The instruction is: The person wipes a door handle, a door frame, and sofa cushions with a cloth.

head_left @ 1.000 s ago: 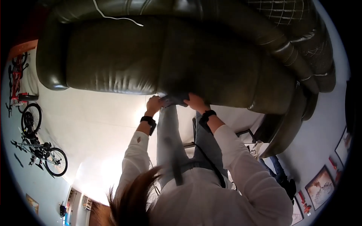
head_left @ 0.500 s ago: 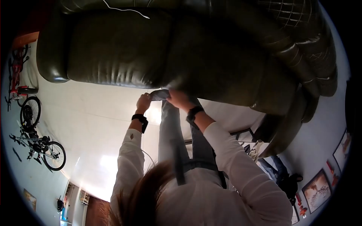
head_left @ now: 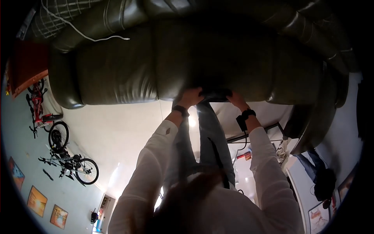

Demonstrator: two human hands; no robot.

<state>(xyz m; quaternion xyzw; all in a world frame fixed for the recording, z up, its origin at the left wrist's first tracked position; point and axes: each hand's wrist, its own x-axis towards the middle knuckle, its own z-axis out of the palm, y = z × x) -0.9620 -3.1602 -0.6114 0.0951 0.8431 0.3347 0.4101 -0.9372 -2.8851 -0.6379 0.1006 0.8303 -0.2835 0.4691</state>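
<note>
A dark, soft-looking piece, probably cloth (head_left: 215,94), lies along the front edge of the dark green leather sofa (head_left: 117,74). My left hand (head_left: 191,97) is closed on its left end, with the fingertips partly hidden. At the other end, my right hand (head_left: 237,100) grips it with bent fingers. The stretch between the hands is in deep shadow, so its folds are hard to make out. Both wrists wear black bands, and a black cable hangs from the right one.
A thin white cable (head_left: 89,38) lies over the sofa's back and seat. My legs (head_left: 212,128) are just below the hands. Bicycles (head_left: 86,171) stand at the left by a wall with pictures (head_left: 37,201). A dark-framed rack (head_left: 278,128) and hanging clothes (head_left: 325,183) are at the right.
The view has turned, and both hands have moved right along the sofa edge. They are farther apart than half a second ago, with the piece now stretched between them against the sofa.
</note>
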